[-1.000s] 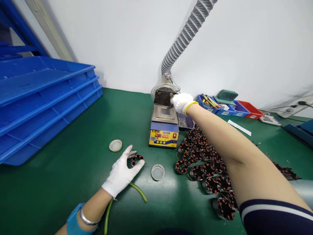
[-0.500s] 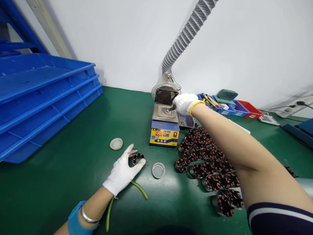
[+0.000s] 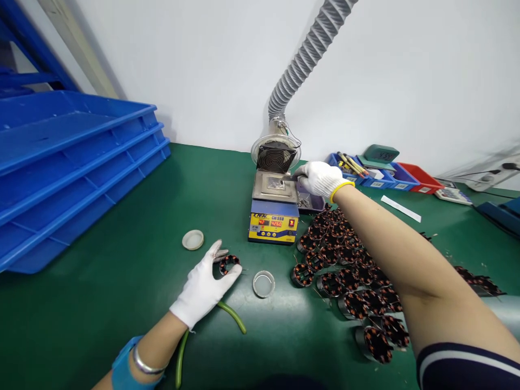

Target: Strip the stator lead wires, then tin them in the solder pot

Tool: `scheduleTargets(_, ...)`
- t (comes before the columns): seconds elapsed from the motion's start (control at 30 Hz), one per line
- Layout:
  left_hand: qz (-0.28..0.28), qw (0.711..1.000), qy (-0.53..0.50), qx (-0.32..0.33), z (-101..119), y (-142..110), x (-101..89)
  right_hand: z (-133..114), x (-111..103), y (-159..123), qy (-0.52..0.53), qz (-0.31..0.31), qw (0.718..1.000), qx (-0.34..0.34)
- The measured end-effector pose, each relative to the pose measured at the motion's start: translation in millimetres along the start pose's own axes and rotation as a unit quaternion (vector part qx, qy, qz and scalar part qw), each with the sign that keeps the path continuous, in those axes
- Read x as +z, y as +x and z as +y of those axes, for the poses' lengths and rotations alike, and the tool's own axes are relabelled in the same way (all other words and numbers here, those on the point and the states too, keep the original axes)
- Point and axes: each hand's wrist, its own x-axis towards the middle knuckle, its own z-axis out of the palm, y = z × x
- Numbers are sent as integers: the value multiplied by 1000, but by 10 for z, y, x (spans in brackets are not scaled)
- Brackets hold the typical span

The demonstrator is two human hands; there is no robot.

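Note:
My left hand (image 3: 203,290), in a white glove, curves thumb and fingers round a small motor stator (image 3: 224,267) with copper windings, standing on the green table. In my right hand (image 3: 320,179), also gloved, is a flat metal scraper (image 3: 290,177), pinched by one end. Its other end reaches over the right side of the square solder pot (image 3: 255,190), near the shiny solder surface (image 3: 274,183). Between my left hand and the stators sits a small round dish (image 3: 264,284). Another pale round dish (image 3: 193,239) lies behind my left hand.
Many stators (image 3: 354,305) stand in rows at the right, under my right arm. Blue trays (image 3: 134,132) are stacked at the left. A fume duct (image 3: 311,51) rises behind the pot. Small bins (image 3: 418,176) line the back right. A green tube (image 3: 233,315) lies by my left wrist.
My right hand has drawn back to the right with the scraper, away from the middle of the pot. My left hand stays in place round the stator.

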Motion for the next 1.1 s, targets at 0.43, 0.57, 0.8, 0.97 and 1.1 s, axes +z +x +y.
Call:
scheduleTargets(0.43,7,1000,-13,-7,14,1,15,71,466,235,135,57,988,48)
scheduleTargets(0.57,10,1000,-14,-3,4,6,20,41,533,302,155,66,985,40)
scheduleTargets(0.8,9,1000,-16,0,-24,0,33,-13,599,372,180,75,980,23)
scheduleTargets(0.97,5,1000,-11,6,-19,2,33,-17,566,352,187,67,980,12)
scheduleTargets(1.1,0,1000,-9,3,-1,-3,20,-13,543,295,185,59,981,3)
